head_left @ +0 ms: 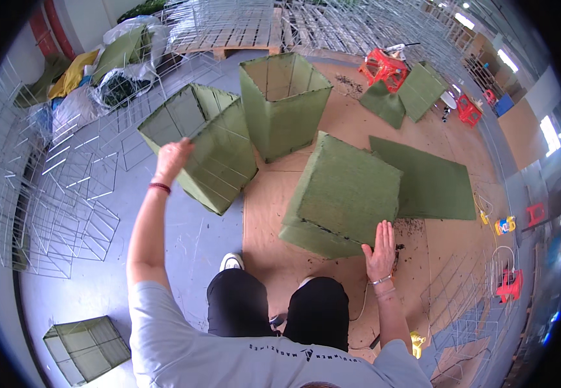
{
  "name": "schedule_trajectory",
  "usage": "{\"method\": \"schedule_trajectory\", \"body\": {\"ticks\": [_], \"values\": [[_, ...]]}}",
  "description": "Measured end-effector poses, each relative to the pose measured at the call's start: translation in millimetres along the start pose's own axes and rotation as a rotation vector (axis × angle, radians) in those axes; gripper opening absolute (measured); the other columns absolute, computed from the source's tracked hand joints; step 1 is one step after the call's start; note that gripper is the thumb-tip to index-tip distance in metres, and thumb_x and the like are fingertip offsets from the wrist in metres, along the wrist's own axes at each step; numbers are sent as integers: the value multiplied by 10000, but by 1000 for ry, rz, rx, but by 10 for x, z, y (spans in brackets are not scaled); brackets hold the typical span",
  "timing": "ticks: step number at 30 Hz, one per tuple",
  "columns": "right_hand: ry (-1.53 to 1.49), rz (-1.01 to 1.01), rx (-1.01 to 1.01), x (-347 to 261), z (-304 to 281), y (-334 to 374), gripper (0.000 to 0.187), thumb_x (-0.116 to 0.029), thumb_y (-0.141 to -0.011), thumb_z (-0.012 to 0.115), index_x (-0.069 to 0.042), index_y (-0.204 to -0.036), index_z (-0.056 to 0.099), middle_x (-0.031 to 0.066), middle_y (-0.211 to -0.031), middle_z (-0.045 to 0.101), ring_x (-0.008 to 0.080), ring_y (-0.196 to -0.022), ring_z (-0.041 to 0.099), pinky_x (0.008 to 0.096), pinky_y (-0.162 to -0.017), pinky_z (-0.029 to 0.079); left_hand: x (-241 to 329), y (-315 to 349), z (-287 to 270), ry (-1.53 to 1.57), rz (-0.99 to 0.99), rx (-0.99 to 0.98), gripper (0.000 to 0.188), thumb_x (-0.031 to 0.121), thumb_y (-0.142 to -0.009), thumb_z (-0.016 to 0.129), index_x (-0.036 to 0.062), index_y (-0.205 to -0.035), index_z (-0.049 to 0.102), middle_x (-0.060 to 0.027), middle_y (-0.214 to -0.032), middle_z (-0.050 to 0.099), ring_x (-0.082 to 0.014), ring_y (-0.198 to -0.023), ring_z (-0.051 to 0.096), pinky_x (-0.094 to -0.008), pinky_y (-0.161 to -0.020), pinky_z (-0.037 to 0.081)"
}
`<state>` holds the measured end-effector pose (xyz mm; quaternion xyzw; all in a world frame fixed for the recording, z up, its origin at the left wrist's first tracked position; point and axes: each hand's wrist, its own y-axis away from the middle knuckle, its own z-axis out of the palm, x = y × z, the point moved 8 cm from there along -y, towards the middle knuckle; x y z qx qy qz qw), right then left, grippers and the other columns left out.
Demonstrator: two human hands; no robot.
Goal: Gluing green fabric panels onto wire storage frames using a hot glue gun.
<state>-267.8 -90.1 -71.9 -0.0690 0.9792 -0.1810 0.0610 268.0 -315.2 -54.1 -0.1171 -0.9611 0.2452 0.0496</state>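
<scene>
My left hand (175,158) is closed at the near top rim of an open, green fabric-covered wire-frame box (219,155), which leans to one side. Beside it, a second green open-topped box (287,116) stands upright. In front of me a third green box (352,191) sits tilted, a flat face with dark seams turned up. My right hand (381,252) lies along its near right corner, fingers stretched out and holding nothing. Partly behind that box, a flat green fabric sheet (429,181) rests on the brown board.
Bare wire frames (67,187) crowd the left side, with a wooden pallet (248,32) at the back. Red stools (384,68) and another green box (423,90) are at the far right. One more green box (88,349) lies at lower left; wire grids (462,297) lie at right.
</scene>
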Motion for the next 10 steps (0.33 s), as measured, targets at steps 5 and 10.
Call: {"method": "schedule_trajectory", "body": {"ticks": [5,10], "values": [[1,22,-15,58,32,2,756,-527,-888,430,63,-1350,339,207,-1409,349,356,-1328,289,434,-1083,270,-573,194,-432,257,-159,-200,285,295,-838,610,13,-803,581,-171,-668,586,-369,-683,580,-423,-620,451],[-17,46,-37,-48,17,-43,760,-554,-912,364,57,-1362,328,194,-1421,335,353,-1334,277,431,-1091,251,-190,376,-316,239,-64,-487,329,293,-734,686,-20,-795,603,-190,-725,615,-358,-714,591,-421,-633,449]]}}
